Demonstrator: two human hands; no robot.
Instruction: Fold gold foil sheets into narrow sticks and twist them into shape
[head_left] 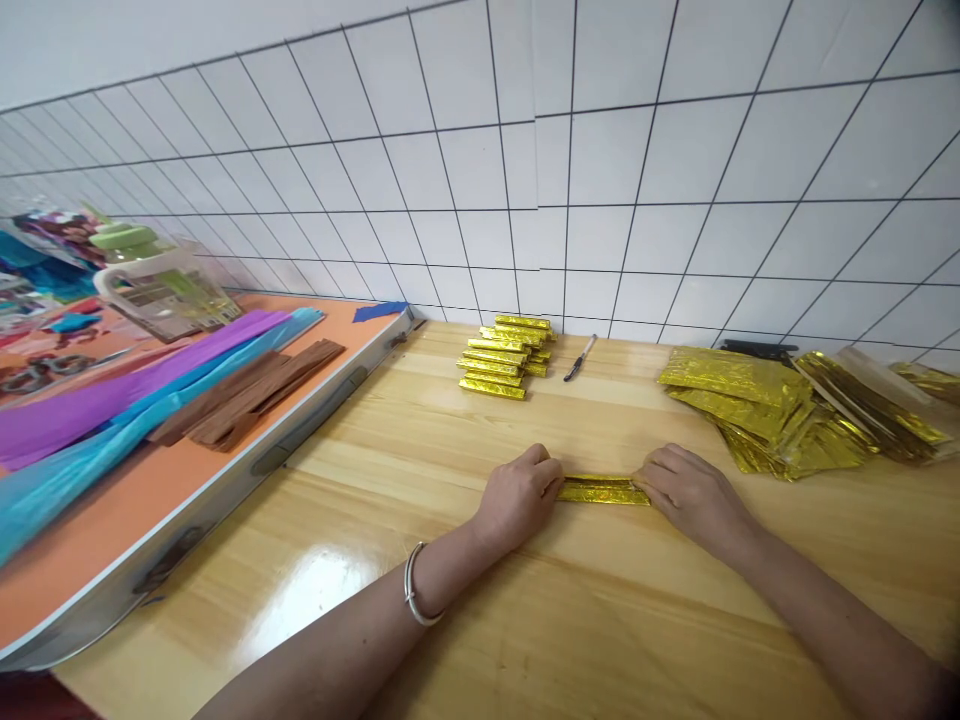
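A narrow strip of shiny gold foil paper (604, 490) lies on the wooden table between my hands, with a crease along its length. My left hand (523, 497) pinches its left end, fingers curled together. At the other end, the fingers of my right hand (688, 497) are closed on the strip. Beyond them is a stack of narrow folded gold foil strips (499, 358). To the right, a spread pile of wider gold foil sheets (750, 400) rests on the table.
A pen (580, 358) lies beside the stack near the tiled wall (600, 170). On the left, an orange board (300, 395) with a raised metal edge bears brown paper strips (247, 395), purple crepe paper (172, 365), scissors (45, 372) and a green-lidded bottle (127, 240).
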